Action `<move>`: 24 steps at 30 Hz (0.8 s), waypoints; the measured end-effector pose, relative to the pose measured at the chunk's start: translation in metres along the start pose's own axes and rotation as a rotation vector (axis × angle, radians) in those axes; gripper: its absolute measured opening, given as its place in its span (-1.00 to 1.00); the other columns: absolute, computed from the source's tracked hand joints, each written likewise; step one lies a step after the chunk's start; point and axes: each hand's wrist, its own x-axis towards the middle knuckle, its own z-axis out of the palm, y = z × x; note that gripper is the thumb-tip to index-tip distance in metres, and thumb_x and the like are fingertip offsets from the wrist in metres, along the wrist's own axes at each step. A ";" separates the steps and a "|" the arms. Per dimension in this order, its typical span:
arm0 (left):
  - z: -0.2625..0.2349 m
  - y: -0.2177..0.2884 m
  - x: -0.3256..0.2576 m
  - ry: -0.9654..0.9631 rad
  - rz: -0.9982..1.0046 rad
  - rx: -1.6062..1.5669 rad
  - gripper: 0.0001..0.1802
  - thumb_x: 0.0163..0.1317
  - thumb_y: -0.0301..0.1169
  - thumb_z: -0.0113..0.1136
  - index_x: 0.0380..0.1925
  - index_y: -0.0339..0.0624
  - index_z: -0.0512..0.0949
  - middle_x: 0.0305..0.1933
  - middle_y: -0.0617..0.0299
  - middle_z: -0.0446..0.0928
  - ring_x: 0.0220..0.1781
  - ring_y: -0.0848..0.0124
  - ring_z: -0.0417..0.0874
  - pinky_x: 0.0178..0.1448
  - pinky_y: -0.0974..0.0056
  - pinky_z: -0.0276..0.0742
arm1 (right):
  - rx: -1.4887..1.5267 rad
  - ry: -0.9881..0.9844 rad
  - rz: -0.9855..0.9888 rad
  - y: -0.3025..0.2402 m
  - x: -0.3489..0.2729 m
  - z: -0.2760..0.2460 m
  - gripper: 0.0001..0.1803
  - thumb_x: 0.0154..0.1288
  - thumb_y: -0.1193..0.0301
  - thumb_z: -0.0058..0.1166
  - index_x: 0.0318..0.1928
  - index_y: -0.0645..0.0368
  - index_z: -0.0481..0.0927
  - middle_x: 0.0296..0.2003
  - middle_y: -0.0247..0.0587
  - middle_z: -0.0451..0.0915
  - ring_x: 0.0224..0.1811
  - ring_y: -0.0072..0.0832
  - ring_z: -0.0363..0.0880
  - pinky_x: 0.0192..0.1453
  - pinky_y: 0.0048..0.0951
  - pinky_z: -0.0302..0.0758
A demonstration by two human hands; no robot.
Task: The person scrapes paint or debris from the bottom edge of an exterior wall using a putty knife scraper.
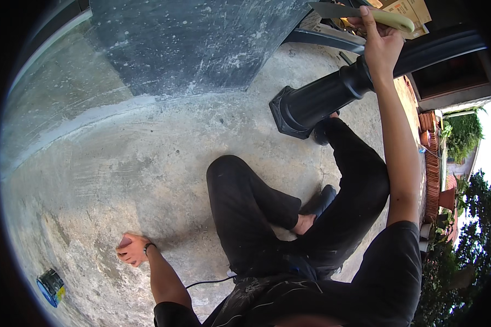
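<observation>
High at the right, my right hand [382,41] is closed around the pale green handle of a flat-bladed tool [394,20]. Its grey blade [335,10] points left, in front of the dark panel's upper edge; whether it is a knife or a scraper I cannot tell. Low at the left, my left hand [133,249], with a dark band at its wrist, is over the concrete floor [147,185]. Its fingers are curled in, and anything inside them is hidden.
A dark grey, white-speckled panel [180,43] rises ahead. A black column [322,98] with a flared base stands beside my right foot, below my right forearm. Cardboard boxes [412,13] sit behind my right hand. A blue-and-black container [50,286] is at lower left.
</observation>
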 end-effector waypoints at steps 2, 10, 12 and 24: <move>0.003 0.000 0.000 -0.006 0.008 0.009 -0.22 0.23 0.32 -0.17 0.30 0.09 0.23 0.34 0.23 0.24 0.34 0.19 0.28 0.26 -0.09 0.18 | -0.028 -0.019 0.008 0.002 0.005 -0.007 -0.65 0.36 0.30 0.17 -0.13 0.44 0.60 -0.36 -0.06 0.71 -0.28 -0.48 0.71 -0.08 -0.54 0.60; -0.005 -0.001 0.000 -0.005 0.008 -0.010 -0.22 0.24 0.31 -0.19 0.30 0.09 0.22 0.34 0.22 0.24 0.34 0.18 0.29 0.28 -0.09 0.16 | -0.053 -0.021 0.012 0.003 0.003 -0.010 -0.63 0.35 0.31 0.19 -0.08 0.45 0.57 -0.35 -0.05 0.71 -0.28 -0.48 0.71 -0.09 -0.55 0.60; -0.004 0.001 0.000 -0.007 0.006 -0.023 -0.22 0.24 0.32 -0.19 0.30 0.09 0.22 0.34 0.22 0.24 0.33 0.17 0.29 0.28 -0.09 0.16 | -0.028 0.012 0.006 0.001 0.001 -0.005 -0.63 0.35 0.31 0.18 -0.09 0.46 0.57 -0.35 -0.05 0.71 -0.28 -0.46 0.71 -0.08 -0.54 0.61; -0.005 0.000 0.000 -0.017 -0.002 -0.014 -0.20 0.24 0.33 -0.21 0.32 0.07 0.21 0.35 0.19 0.23 0.36 0.17 0.26 0.28 -0.10 0.16 | 0.046 0.126 0.059 -0.019 -0.004 0.006 -0.78 0.37 0.38 0.15 -0.18 0.33 0.54 -0.44 -0.20 0.65 -0.43 -0.53 0.63 -0.30 -0.53 0.53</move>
